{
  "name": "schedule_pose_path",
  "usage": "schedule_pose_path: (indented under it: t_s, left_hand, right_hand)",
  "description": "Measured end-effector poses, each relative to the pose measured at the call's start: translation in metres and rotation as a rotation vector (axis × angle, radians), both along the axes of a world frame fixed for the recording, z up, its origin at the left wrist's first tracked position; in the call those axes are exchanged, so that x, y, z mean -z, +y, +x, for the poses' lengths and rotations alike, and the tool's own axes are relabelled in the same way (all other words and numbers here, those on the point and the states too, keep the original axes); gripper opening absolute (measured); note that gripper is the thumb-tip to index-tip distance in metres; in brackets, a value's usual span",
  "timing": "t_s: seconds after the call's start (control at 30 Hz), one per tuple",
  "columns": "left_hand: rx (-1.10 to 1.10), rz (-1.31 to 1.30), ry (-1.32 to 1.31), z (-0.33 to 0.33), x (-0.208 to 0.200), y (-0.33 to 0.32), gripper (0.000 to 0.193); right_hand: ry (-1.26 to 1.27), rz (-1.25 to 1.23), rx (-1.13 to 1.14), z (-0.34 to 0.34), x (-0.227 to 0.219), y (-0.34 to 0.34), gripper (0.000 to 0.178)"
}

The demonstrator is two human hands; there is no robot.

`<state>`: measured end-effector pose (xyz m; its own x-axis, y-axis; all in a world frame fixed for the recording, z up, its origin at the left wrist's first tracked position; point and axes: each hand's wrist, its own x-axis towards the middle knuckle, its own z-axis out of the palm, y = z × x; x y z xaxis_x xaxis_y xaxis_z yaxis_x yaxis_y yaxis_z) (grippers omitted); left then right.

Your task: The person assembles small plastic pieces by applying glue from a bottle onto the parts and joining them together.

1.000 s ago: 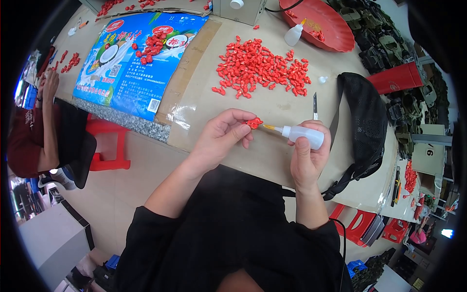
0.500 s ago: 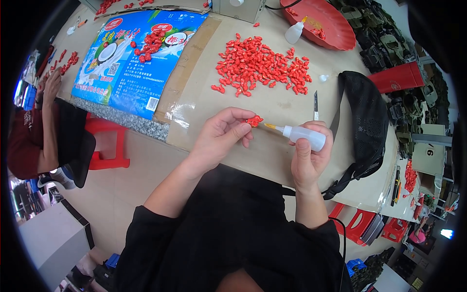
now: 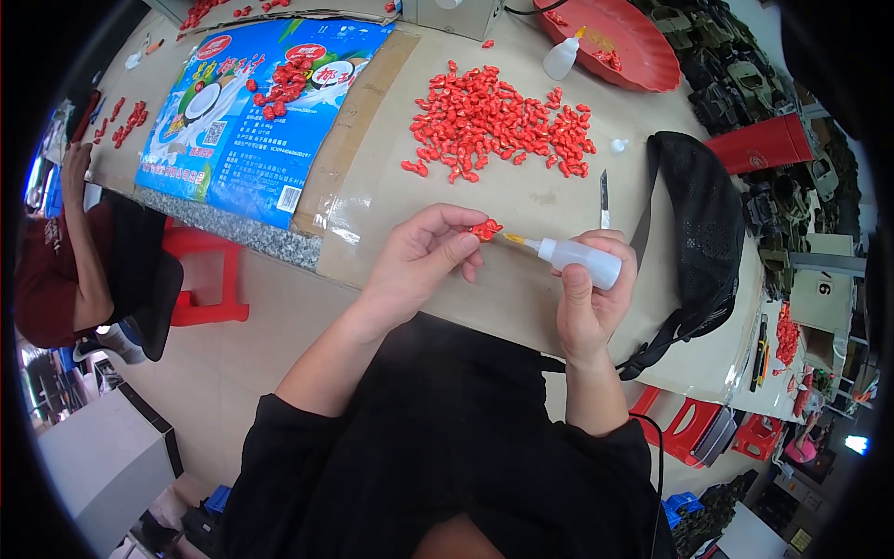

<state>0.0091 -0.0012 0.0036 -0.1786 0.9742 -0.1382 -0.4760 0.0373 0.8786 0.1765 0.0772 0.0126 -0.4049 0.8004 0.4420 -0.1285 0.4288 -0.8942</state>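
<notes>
Pinched between the thumb and fingers of my left hand (image 3: 426,256) is a small glossy red figurine (image 3: 485,230). My right hand (image 3: 596,293) grips a translucent white squeeze bottle (image 3: 582,264), tilted nearly level. Its yellowish narrow nozzle (image 3: 515,239) points left at the figurine, with the tip very close to it; whether they touch I cannot tell. Beyond my hands a large heap of similar red pieces (image 3: 494,121) lies spread on the table. A knife (image 3: 604,200) with a thin blade rests above my right hand.
A black mesh bag (image 3: 708,233) lies at the right beside a red cylinder (image 3: 762,146). Behind the heap stand a second squeeze bottle (image 3: 562,58) and a red dish (image 3: 633,56). More red pieces lie on a blue printed sheet (image 3: 251,121). Another person (image 3: 70,252) sits at the left.
The nozzle tip has come slightly closer to the red figurine as the bottle shifted a little left. At the far left, the other person's arm has moved.
</notes>
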Motion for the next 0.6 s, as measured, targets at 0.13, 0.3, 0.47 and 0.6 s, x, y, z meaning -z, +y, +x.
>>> schedule_pose_path:
  t_s: [0.13,0.3,0.47,0.6]
  left_hand:
    - [-0.011,0.003,0.0,0.0007,0.0,-0.0007,0.018]
    - [0.003,0.008,-0.012,0.0004,0.0,0.0013,0.018]
    - [0.003,0.005,-0.006,0.0001,-0.0001,-0.0001,0.018]
    - [0.029,0.02,0.007,-0.0009,0.0008,-0.0002,0.02]
  right_hand:
    - [-0.001,0.003,-0.002,-0.0003,-0.0003,-0.0011,0.028]
    - [-0.008,-0.008,-0.008,-0.0001,-0.0008,-0.0001,0.027]
    - [-0.012,0.007,-0.013,-0.0001,-0.0006,-0.0006,0.027]
    - [0.01,-0.03,-0.023,0.0002,-0.001,-0.0021,0.028]
